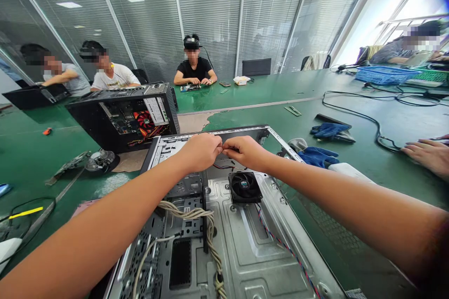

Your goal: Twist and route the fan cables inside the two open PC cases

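Fingers of my left hand (201,152) and right hand (247,152) meet tip to tip above the far part of an open computer case (242,266), each set pinched narrow; I cannot tell what, if anything, they grip. Thin wires (224,167) show just below them. The case lies on the green surface (252,114), with a black fan (244,187) inside, nearer me than my hands. Twisted beige cables (210,229) run left of the fan.
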Demonstrator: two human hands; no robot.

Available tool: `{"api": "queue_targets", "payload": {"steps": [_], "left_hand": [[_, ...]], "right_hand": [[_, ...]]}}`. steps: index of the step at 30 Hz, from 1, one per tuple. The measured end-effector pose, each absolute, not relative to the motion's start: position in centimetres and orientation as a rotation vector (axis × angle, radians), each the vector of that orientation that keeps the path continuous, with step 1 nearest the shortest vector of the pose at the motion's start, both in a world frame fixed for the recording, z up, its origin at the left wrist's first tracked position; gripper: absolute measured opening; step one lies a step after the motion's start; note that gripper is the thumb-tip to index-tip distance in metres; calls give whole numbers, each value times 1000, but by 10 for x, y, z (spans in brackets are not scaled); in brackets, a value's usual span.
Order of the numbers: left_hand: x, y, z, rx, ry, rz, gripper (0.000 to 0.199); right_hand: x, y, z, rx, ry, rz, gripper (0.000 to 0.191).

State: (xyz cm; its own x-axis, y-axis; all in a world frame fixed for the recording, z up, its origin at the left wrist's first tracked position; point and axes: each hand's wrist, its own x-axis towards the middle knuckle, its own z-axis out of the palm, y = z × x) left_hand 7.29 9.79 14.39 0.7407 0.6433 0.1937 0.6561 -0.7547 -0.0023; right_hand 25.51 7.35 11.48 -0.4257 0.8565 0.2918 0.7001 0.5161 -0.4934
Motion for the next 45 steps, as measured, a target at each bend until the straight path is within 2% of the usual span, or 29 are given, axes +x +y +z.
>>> {"api": "queue_targets", "payload": {"steps": [9, 21, 28, 37, 45], "left_hand": [[70, 98, 144, -2962, -1129, -378, 11], [73, 98, 142, -2884, -1055, -271, 22], [73, 100, 144, -2920, -1091, -363, 22], [72, 99, 143, -2912, -1059, -426, 20], [71, 101, 143, -2898, -1055, -397, 18]], "right_hand": [[256, 73, 113, -1275, -2296, 337, 14], [256, 74, 112, -1236, -2308, 249, 14], [255, 72, 112, -1144, -2273, 129, 17], [253, 71, 113, -1197, -2217, 274, 15], [254, 72, 117, -1287, -2204, 442, 25]]}}
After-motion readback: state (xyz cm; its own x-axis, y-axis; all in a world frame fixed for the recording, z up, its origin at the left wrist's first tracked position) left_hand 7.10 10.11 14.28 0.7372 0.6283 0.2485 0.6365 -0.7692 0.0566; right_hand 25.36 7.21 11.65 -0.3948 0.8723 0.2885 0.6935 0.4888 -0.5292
